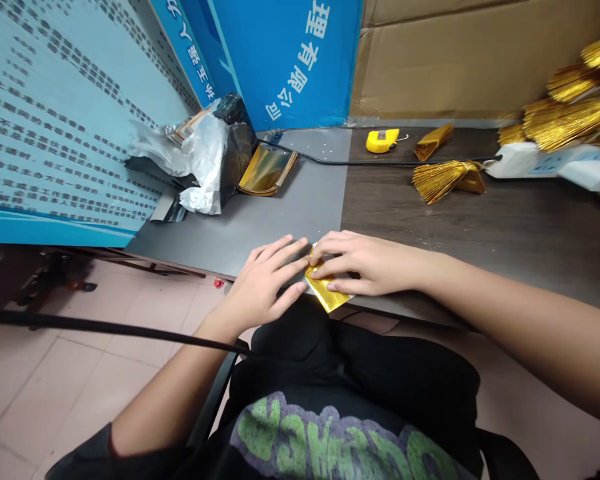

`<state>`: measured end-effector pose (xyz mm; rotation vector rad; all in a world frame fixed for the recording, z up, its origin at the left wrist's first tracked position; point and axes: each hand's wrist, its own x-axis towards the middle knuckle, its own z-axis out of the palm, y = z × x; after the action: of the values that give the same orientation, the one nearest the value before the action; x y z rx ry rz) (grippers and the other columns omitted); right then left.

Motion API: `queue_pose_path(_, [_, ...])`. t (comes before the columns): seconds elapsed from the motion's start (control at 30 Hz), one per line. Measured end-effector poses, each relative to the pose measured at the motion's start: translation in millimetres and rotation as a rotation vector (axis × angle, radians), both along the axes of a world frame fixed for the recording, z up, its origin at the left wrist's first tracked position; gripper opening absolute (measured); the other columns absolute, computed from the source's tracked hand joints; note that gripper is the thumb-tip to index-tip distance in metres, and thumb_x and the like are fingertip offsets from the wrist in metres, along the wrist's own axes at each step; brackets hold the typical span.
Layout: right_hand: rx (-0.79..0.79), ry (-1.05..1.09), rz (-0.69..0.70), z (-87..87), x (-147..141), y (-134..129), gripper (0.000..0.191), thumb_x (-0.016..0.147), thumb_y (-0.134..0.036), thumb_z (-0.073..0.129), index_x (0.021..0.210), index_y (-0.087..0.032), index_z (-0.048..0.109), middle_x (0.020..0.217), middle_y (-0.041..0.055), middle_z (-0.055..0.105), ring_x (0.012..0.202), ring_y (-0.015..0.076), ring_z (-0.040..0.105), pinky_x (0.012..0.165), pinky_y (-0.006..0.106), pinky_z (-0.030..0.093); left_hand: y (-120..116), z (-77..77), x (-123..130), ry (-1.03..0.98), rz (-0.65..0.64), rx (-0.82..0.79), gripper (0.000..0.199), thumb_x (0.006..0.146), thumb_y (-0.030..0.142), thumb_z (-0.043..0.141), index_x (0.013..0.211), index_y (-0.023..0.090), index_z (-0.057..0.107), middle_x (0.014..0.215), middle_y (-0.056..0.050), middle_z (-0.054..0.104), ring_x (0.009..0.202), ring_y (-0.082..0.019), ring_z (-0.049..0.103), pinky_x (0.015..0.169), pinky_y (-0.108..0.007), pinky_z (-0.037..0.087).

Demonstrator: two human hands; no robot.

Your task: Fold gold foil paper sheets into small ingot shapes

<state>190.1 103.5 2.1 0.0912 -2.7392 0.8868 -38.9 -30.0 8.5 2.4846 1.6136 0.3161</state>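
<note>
Nearest is the person's black shirt, with a green and purple print across it. A black strap-like line crosses the lower left, over the left forearm and the pale tiled floor.

Just beyond the lap, a gold foil piece lies at the near edge of the tabletop, one corner pointing toward the person. The left hand is palm down with its fingers loosely spread, their tips reaching the left side of the foil. The right hand comes in from the other side, fingers bent and apart, the tips pressing on top of the foil.

Farther in, the tabletop has a grey surface on the left and dark wood grain on the right. A fringed gold bundle lies on the wood part, near a white power strip. On the grey part sits a stack of gold sheets — just beside a crumpled plastic bag. A thin black cable runs across between the two sides. Beyond it are a yellow tape measure and a folded gold piece; more gold fringes are heaped at the far right.

At the back stand a blue panel and brown cardboard — with a light blue printed panel at the left.
</note>
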Motion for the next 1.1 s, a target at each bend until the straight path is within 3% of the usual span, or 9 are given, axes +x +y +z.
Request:
queue_pose_path(0.17, [-0.063,0.04,-0.026,-2.2,-0.5,0.8,0.026,0.101,-0.027,0.055,0.113,-0.014,0.075,0.113,0.0133,0.069,0.111,0.0238,0.057,0.099,0.042,0.051,-12.5,-5.5,6.8,-0.059,0.083,0.276,0.025,0.094,0.026,0.059,0.117,0.021,0.069,0.111,-0.007,0.073,0.106,-0.02,0.064,0.087,-0.034,0.045])
queue_pose_path(0.37, [-0.033,0.015,-0.08,-3.1,0.2,-2.1,0.024,0.101,-0.023,0.053,0.11,-0.013,0.073,0.108,0.0139,0.069,0.105,0.0239,0.06,0.091,0.04,0.053,-43.2,-20.1,29.8,-0.201,-0.042,0.393,0.019,0.089,0.021,0.067,0.108,0.023,0.064,0.073,0.003,0.067,0.065,-0.01,0.057,0.064,-0.026,0.04])
queue_pose_path(0.43, [-0.017,0.018,-0.091,-2.9,0.1,-2.1,0.023,0.101,-0.022,0.053,0.109,-0.013,0.073,0.106,0.0131,0.068,0.101,0.0231,0.06,0.088,0.039,0.053,-51.1,-25.6,42.4,-0.366,0.128,0.214,0.008,0.093,0.025,0.062,0.1,0.022,0.06,0.071,0.003,0.067,0.058,-0.008,0.059,0.058,-0.021,0.042])
queue_pose_path(0.53, [0.014,0.038,-0.084,-2.9,-0.4,-1.5,0.024,0.101,-0.02,0.052,0.107,-0.013,0.074,0.103,0.0127,0.067,0.096,0.0226,0.057,0.084,0.038,0.052,-57.2,-29.5,60.5,-0.786,0.503,-0.239,0.018,0.098,0.037,0.054,0.105,0.022,0.046,0.066,0.006,0.066,0.05,-0.008,0.062,0.05,-0.017,0.045])
queue_pose_path(0.63, [0.028,0.034,-0.08,-2.6,-0.4,-1.0,0.023,0.1,-0.022,0.053,0.104,-0.015,0.074,0.102,0.0123,0.066,0.094,0.0223,0.055,0.083,0.037,0.052,-55.0,-26.4,68.5,-0.998,0.768,-0.258,0.03,0.094,0.047,0.057,0.106,0.023,0.044,0.069,0.006,0.064,0.046,-0.007,0.06,0.045,-0.015,0.045])
queue_pose_path(0.77, [0.031,0.035,-0.102,-2.0,0.6,-2.1,0.025,0.101,-0.024,0.052,0.105,-0.013,0.075,0.105,0.0132,0.064,0.094,0.0219,0.058,0.084,0.038,0.052,-43.9,-15.2,58.4,-0.955,0.839,-0.206,0.026,0.092,0.046,0.057,0.098,0.022,0.05,0.076,0.004,0.063,0.048,-0.007,0.061,0.043,-0.016,0.045])
queue_pose_path(0.87, [0.014,0.012,-0.099,-2.5,0.5,-2.8,0.03,0.104,-0.022,0.046,0.108,-0.014,0.075,0.112,0.0133,0.064,0.096,0.0207,0.061,0.086,0.037,0.053,-32.6,-4.1,43.5,-0.741,0.815,-0.136,0.023,0.091,0.043,0.06,0.092,0.02,0.056,0.088,0.0,0.068,0.052,-0.006,0.062,0.047,-0.017,0.045])
queue_pose_path(1.0, [0.03,0.032,-0.091,-4.5,-0.1,-1.1,0.031,0.104,-0.023,0.047,0.11,-0.015,0.076,0.111,0.0131,0.069,0.098,0.0225,0.059,0.086,0.038,0.053,-11.4,13.7,28.0,-0.454,0.736,-0.145,0.02,0.086,0.036,0.065,0.1,0.021,0.063,0.091,0.002,0.072,0.04,-0.002,0.046,0.047,-0.02,0.04])
queue_pose_path(1.1, [0.079,0.049,-0.115,-6.0,0.1,1.3,0.028,0.102,-0.028,0.053,0.109,-0.017,0.078,0.111,0.0129,0.071,0.098,0.0238,0.057,0.086,0.04,0.053,7.6,24.1,22.3,-0.416,0.714,-0.171,0.028,0.086,0.032,0.066,0.113,0.022,0.064,0.093,0.001,0.077,0.043,-0.004,0.051,0.054,-0.022,0.046])
